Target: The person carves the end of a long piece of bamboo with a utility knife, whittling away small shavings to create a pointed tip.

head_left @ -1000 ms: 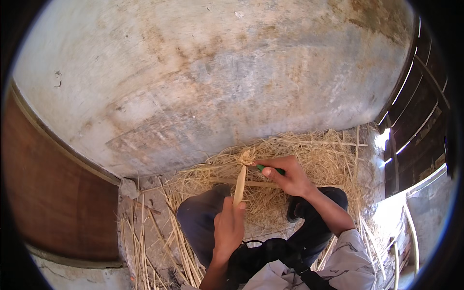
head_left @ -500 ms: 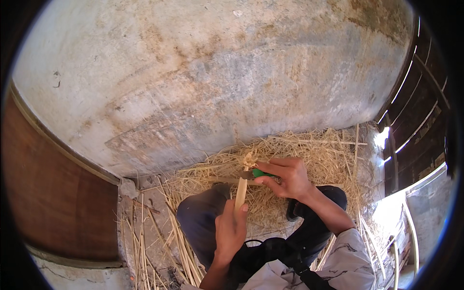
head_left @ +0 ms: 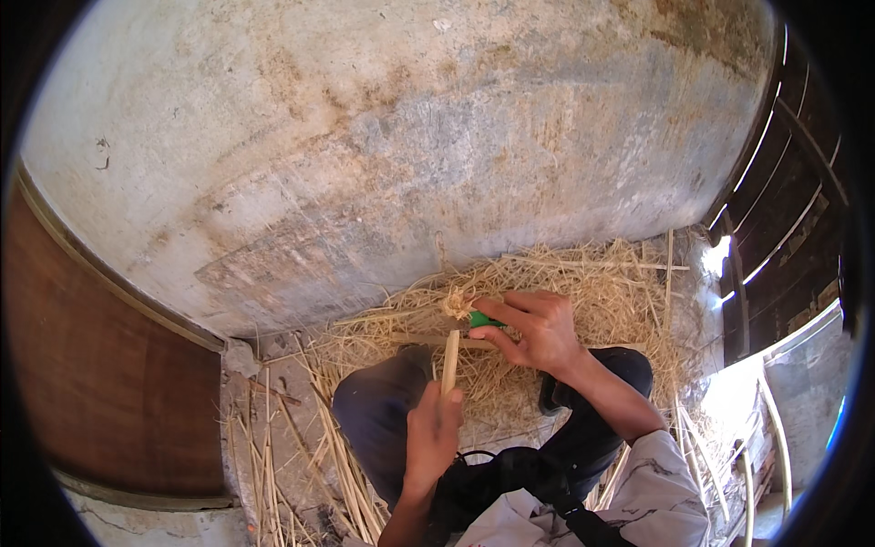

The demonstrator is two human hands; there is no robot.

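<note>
My left hand (head_left: 432, 439) is closed round the lower part of a flat, pale bamboo strip (head_left: 450, 363), which points up and away from me. In my right hand (head_left: 540, 334) is a green-handled knife (head_left: 486, 319), gripped between the thumb and fingers just beyond the strip's far end. A curled bunch of pale shavings (head_left: 458, 302) sits at the knife, beside my right fingertips. The blade is small and hard to make out; whether it touches the strip I cannot tell.
Thin shavings (head_left: 602, 292) heap on the floor against a stained wall (head_left: 437, 155). Long split strips (head_left: 342, 456) lie left of my bent legs. A brown wooden panel (head_left: 118, 365) stands far left; dark boards (head_left: 784, 228) with bright gaps are at the right.
The knife and the shavings bunch have shifted slightly left, with my right hand. The strip's far end now shows below the knife; earlier the blade lay across it. My left hand stays closed on the strip.
</note>
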